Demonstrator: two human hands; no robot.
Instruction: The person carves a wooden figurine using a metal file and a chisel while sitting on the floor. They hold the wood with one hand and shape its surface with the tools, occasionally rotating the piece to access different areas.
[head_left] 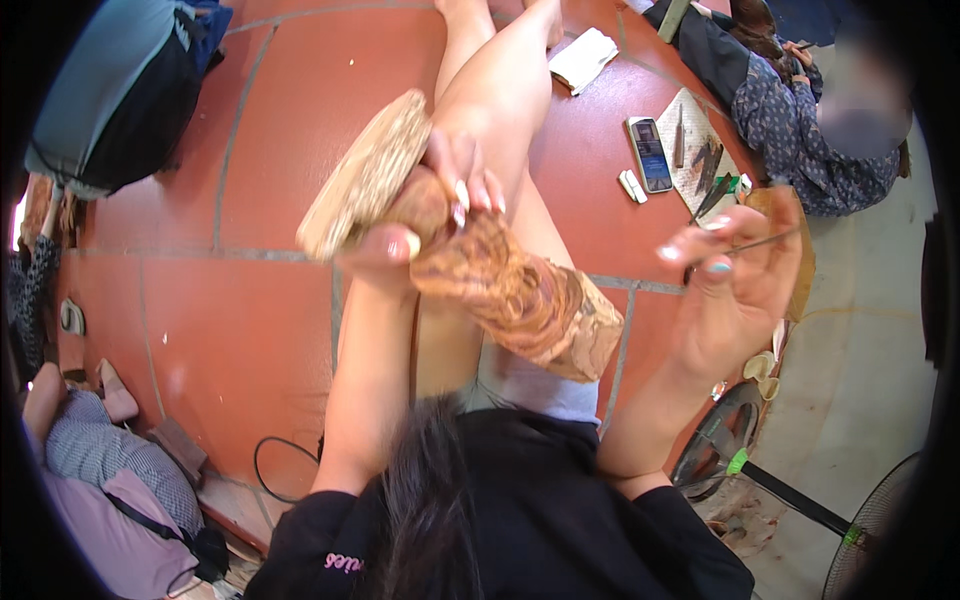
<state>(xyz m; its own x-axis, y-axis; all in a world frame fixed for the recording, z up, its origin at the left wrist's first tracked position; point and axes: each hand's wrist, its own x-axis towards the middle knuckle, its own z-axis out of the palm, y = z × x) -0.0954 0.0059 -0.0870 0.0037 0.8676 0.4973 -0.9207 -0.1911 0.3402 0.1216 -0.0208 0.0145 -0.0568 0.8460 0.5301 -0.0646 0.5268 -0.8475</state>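
Note:
My left hand (453,180) is closed around the narrow middle of a wood carving (520,290), above my lap. Swirling brown grain covers its carved body, which ends in a blocky end at the lower right. At the upper left, a broad pale slab (365,175) with a rough side adjoins it; my fingers hide how they join. Off to the right, apart from the carving, my right hand (740,280) is raised palm up, blurred by motion. Its fingers pinch a thin dark tool (768,240), whose kind I cannot make out.
On the tiled floor (290,130) lie a phone (650,155), a small white object (632,186), a sheet with several slim tools (705,165) and a folded white cloth (583,60). A standing fan (735,460) is at lower right. Other people sit right and left.

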